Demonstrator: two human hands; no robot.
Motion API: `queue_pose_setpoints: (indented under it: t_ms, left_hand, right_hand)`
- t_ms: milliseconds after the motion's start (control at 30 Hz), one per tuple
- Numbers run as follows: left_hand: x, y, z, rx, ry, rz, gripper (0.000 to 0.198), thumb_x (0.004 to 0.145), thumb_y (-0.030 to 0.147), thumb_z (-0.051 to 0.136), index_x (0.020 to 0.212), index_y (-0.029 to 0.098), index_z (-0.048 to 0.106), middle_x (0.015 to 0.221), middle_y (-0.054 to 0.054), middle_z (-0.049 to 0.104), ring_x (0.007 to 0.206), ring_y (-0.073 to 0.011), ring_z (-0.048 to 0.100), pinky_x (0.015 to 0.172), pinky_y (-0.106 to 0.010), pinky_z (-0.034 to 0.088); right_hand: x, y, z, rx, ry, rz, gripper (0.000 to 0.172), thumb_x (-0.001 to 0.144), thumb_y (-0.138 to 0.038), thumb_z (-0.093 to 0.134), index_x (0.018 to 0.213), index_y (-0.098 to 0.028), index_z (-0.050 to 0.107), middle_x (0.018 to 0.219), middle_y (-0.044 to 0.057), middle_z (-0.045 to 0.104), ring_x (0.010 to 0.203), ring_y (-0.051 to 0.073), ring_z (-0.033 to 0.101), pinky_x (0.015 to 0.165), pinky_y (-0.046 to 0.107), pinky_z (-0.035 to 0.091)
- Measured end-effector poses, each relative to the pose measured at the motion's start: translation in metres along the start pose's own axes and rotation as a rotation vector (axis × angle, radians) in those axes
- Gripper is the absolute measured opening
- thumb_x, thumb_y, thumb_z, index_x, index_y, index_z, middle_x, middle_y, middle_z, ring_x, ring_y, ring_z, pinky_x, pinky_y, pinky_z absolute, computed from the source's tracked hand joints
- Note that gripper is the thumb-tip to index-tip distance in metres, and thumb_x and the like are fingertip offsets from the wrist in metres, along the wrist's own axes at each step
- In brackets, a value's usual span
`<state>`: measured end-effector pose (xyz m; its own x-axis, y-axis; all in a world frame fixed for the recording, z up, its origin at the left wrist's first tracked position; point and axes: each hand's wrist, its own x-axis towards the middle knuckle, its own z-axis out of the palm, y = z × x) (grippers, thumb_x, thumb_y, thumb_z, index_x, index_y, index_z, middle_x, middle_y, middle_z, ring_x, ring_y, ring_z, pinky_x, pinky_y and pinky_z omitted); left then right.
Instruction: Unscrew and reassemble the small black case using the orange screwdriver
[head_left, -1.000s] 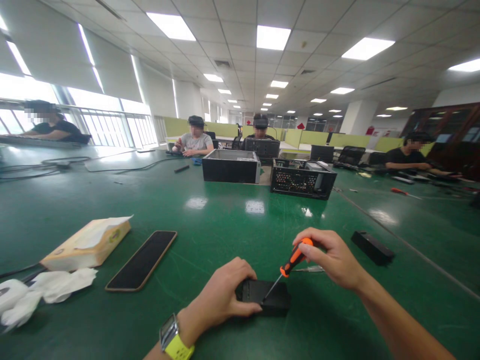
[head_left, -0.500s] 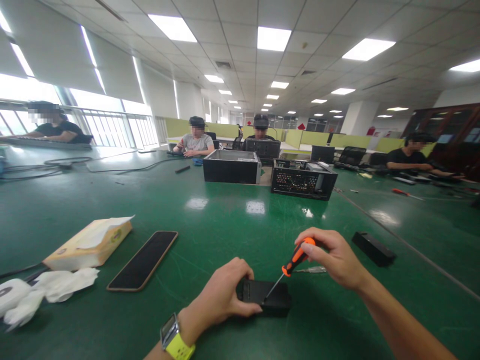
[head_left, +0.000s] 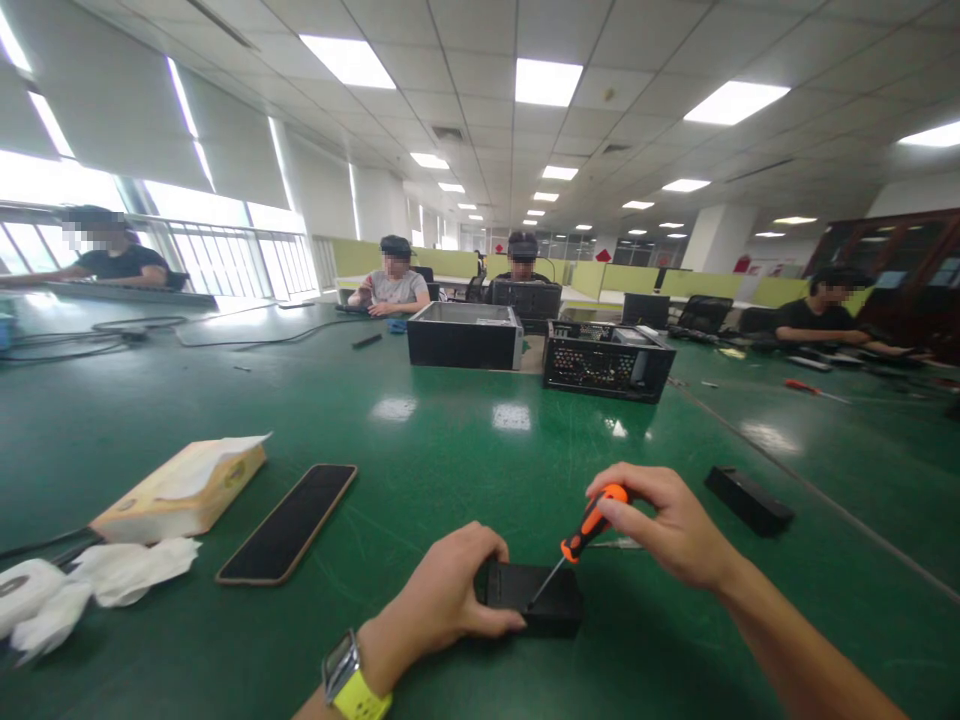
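Observation:
A small black box [head_left: 551, 590] lies on the green table at the lower middle. My left hand [head_left: 457, 585] grips its left end between thumb and fingers. An orange and black screwdriver [head_left: 592, 522] slants down to the left, its tip on the box's top near my left thumb. My right hand [head_left: 664, 515] holds the screwdriver's handle between thumb and fingers. Behind the shaft, a thin clear-handled tool [head_left: 619, 544] lies on the table, partly hidden.
To the left are a phone [head_left: 289, 525], a tissue pack [head_left: 187, 485] and crumpled tissues [head_left: 127, 575]. A second black block [head_left: 748, 500] lies to the right. Two metal cases [head_left: 465, 340] stand farther back. Several people sit around the table.
The screwdriver's handle and my right hand have shifted slightly left and down, so the screwdriver leans a little differently. The left hand keeps its hold on the box.

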<state>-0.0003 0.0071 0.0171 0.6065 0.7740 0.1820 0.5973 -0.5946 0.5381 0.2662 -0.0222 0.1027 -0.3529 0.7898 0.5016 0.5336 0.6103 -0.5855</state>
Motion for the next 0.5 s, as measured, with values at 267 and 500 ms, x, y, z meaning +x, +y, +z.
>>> queue_pose_setpoints:
  t_ms: [267, 500]
  left_hand:
    - [0.001, 0.001, 0.000, 0.036, -0.019, -0.017, 0.046, 0.059, 0.041, 0.088, 0.089, 0.018, 0.061, 0.087, -0.002, 0.063, 0.081, -0.0224, 0.058, 0.070, -0.028, 0.041]
    - [0.000, 0.002, 0.000, 0.058, -0.012, -0.024, 0.046, 0.058, 0.041, 0.088, 0.087, 0.018, 0.061, 0.082, 0.000, 0.061, 0.078, -0.0210, 0.058, 0.069, -0.027, 0.038]
  right_hand:
    - [-0.008, -0.028, -0.005, -0.103, -0.009, -0.192, 0.022, 0.082, -0.018, 0.058, 0.101, -0.019, 0.068, 0.083, 0.002, 0.073, 0.067, 0.014, 0.064, 0.061, 0.024, 0.048]
    - [-0.008, -0.024, -0.010, -0.247, 0.034, -0.155, 0.040, 0.081, -0.044, 0.071, 0.057, -0.018, 0.053, 0.051, -0.004, 0.050, 0.047, 0.009, 0.043, 0.046, 0.023, 0.031]
